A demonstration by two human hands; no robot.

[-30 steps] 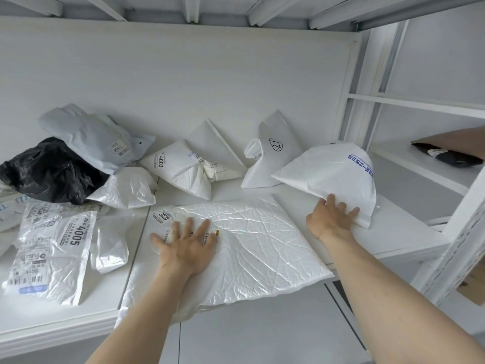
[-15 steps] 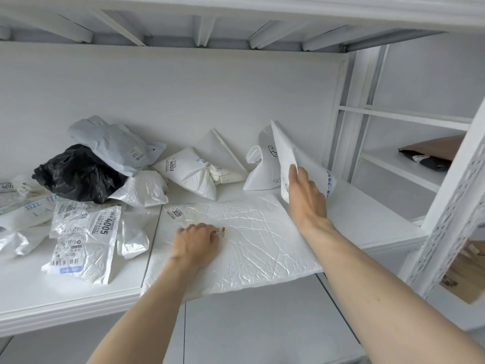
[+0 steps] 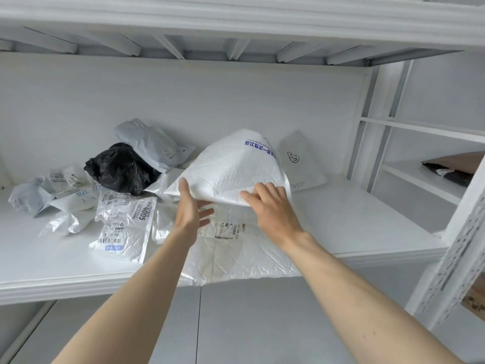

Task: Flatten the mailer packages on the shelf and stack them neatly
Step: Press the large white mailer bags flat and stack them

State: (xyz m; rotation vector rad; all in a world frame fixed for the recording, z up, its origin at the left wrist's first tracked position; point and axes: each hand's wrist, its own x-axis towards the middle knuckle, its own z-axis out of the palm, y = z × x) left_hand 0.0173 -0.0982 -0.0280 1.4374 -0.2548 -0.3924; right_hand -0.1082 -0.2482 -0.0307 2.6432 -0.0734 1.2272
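A white bubble mailer with blue print (image 3: 231, 169) hangs tilted in the air above a large crinkled white mailer (image 3: 249, 256). That large one lies flat on the shelf (image 3: 367, 219) and overhangs its front edge. My right hand (image 3: 273, 206) grips the lifted mailer's lower right edge, fingers curled over it. My left hand (image 3: 191, 208) holds its left edge, thumb on top and fingers underneath. The lifted mailer hides the packages behind it.
Left of my hands lie a clear bag labelled 4005 (image 3: 126, 224), a black bag (image 3: 120, 166), a grey mailer (image 3: 152, 145) and several crumpled white ones. A white mailer with a logo (image 3: 301, 161) leans on the back wall. A brown package (image 3: 456, 164) lies on the neighbouring right shelf.
My right hand has lifted the blue-printed mailer from the right side and brought it over the large flat mailer. My left hand has left the flat mailer and taken the lifted one's edge.
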